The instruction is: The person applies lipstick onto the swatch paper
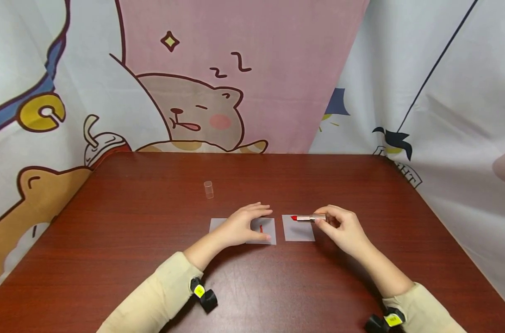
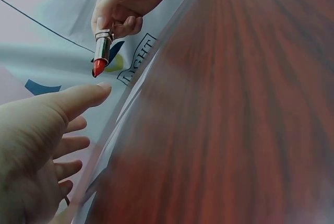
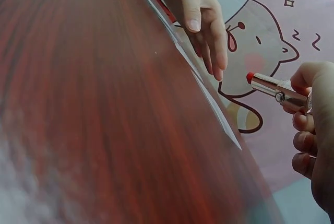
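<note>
My right hand pinches an uncapped lipstick between thumb and fingers, its red tip pointing left. In the head view the lipstick overlaps a white paper square. My left hand is over white paper to the left of that square, fingers extended and thumb spread apart. Between its thumb and fingers a short red stroke shows on the paper. The hand hides the paper's middle. The right wrist view shows the lipstick tilted in the right hand, with the left hand beyond it.
A clear cap stands on the brown wooden table behind the left hand. Behind the table's far edge hangs a cartoon-printed cloth. Black wrist cameras are strapped at both sleeves.
</note>
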### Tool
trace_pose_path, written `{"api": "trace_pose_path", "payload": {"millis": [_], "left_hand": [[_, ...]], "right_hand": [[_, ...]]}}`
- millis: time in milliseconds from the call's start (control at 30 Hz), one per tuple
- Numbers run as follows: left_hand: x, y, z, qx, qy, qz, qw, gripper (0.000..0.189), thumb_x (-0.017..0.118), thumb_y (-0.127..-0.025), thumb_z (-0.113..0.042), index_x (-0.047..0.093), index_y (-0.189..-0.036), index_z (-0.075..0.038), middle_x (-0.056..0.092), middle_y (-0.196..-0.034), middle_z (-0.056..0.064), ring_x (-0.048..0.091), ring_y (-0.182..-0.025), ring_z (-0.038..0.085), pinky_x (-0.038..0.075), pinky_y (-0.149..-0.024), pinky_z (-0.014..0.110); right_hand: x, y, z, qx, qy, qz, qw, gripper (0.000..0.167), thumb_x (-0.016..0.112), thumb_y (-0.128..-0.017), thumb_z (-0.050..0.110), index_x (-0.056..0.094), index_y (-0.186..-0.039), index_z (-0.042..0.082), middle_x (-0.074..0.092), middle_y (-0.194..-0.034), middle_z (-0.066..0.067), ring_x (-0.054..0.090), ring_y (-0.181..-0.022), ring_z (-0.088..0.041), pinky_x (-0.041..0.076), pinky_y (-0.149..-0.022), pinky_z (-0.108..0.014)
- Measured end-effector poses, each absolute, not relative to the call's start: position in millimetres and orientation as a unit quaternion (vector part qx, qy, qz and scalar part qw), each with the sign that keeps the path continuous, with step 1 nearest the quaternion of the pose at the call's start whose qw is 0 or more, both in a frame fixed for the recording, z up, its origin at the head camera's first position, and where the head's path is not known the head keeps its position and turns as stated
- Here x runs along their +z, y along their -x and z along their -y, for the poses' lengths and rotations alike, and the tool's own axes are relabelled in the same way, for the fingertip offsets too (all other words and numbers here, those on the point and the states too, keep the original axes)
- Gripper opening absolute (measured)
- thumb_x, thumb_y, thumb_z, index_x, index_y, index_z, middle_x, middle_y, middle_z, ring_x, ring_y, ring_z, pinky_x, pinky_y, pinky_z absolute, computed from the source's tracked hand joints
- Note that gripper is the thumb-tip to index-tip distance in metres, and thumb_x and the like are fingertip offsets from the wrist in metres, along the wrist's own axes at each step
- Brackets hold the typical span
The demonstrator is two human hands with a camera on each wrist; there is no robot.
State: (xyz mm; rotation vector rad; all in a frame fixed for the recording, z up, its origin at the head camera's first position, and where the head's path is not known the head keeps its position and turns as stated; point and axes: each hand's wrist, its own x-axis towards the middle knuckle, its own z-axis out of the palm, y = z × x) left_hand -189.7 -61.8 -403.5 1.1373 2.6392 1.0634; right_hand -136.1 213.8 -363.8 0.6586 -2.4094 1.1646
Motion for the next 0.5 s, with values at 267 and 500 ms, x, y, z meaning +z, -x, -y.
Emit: {"api": "trace_pose_path", "payload": {"millis": [267,500], "left_hand": [[-403,192,45,0.337,-0.379,-0.861,0.038,0.066,0.079,-0.079,-0.03,0.054,-0.135,-0.004,0.047,-0.142,0.011,0.032,-0.137,0.029,0.025,-0.11,0.041],[-404,193,31,0.317,-0.387,-0.865,0.044,0.066,0.078,-0.079,-0.032,0.054,-0.135,-0.006,0.047,-0.142,0.009,0.033,-0.137,0.029,0.023,-0.111,0.039]], "right_hand": [[-367,138,-223,0.41,-0.234,0.858,0.203,0.017,0.07,-0.077,-0.011,0.068,-0.086,0.003,0.046,-0.063,0.002,0.038,-0.055,-0.008,0.03,-0.045,-0.027],[-370,138,-226,0.411,-0.23,0.86,0.199,0.017,0.07,-0.078,-0.011,0.068,-0.086,0.003,0.045,-0.063,0.003,0.037,-0.055,-0.007,0.03,-0.046,-0.026]]}}
